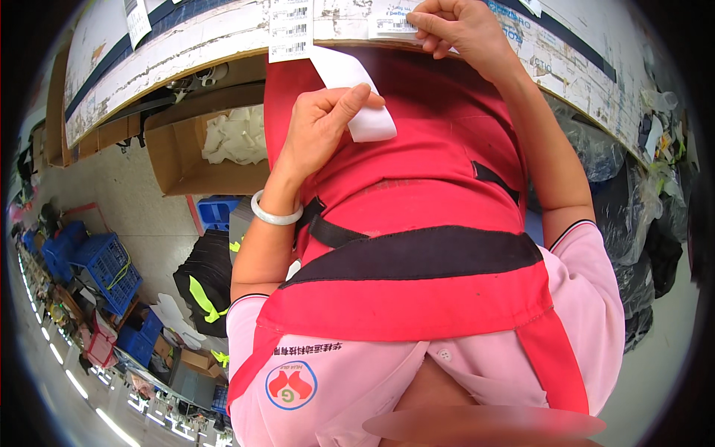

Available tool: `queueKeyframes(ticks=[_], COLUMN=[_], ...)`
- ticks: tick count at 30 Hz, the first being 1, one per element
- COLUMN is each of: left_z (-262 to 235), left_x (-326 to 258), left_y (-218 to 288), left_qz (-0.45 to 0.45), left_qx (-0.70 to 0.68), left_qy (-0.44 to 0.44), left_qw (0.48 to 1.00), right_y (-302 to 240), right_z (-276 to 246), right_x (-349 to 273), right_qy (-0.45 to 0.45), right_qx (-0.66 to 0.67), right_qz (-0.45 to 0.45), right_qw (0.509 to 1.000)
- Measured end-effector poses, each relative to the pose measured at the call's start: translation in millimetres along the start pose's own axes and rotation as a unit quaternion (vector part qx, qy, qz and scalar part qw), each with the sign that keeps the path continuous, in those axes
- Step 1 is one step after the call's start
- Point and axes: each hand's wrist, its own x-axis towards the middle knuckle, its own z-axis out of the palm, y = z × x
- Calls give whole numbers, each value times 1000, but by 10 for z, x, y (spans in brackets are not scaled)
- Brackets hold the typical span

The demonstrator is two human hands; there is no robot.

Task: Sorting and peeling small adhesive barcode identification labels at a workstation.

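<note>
My left hand [325, 125] pinches a white paper strip [344, 68] between thumb and fingers. The strip's loose end curls below the hand, in front of the red apron. Its upper part lies next to a sheet of barcode labels [290, 31] that hangs over the table's near edge; whether the two are one piece I cannot tell. Over the table, my right hand [471, 36] is closed, thumb against fingers, at the right end of a small white barcode label [393, 24]. The surface just under that label is hard to make out.
The worn white worktable [179, 52] carries dark strips and another label [137, 22] at its left. An open cardboard box [173, 153] with pale scraps stands below. Blue crates [106, 272] sit on the floor at left; dark plastic bags [622, 216] crowd the right.
</note>
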Motion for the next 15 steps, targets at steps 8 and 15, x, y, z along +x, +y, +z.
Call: queueKeyframes(ticks=[8, 15], left_z=[1, 6], left_x=[-2, 5], left_y=[-39, -54], left_qz=[-8, -9], left_qx=[6, 5], left_qy=[4, 0], left_qw=[1000, 1000], right_y=[-78, -84], right_z=[38, 47], right_x=[-17, -14], right_qy=[12, 4], right_qx=[-25, -30], right_qz=[18, 14], right_qw=[999, 999])
